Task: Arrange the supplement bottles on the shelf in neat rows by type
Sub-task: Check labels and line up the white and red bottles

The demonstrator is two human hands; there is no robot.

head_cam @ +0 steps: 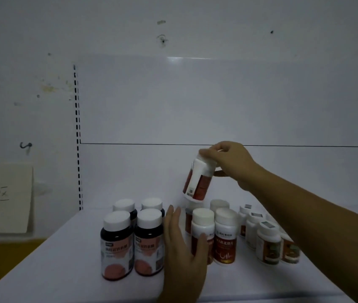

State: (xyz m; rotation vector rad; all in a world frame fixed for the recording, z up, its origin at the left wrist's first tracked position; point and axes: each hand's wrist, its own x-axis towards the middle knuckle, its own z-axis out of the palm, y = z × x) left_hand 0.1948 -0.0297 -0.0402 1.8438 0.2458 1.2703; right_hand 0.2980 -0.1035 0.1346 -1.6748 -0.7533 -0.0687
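A person's right hand (228, 162) grips a white, red-labelled supplement bottle (197, 182) by its cap, holding it tilted in the air just above a cluster of matching bottles (225, 237) on a white shelf (64, 270). The left hand (180, 243), fingers straight, lies flat against the cluster's left side, thumb on the front bottle. Four dark bottles (117, 243) stand just left of the cluster, and smaller white bottles (268, 243) just right of it.

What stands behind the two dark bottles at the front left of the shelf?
Two more white-capped bottles, one behind each. Only their caps and slivers of dark body show; the front bottles cover their labels.
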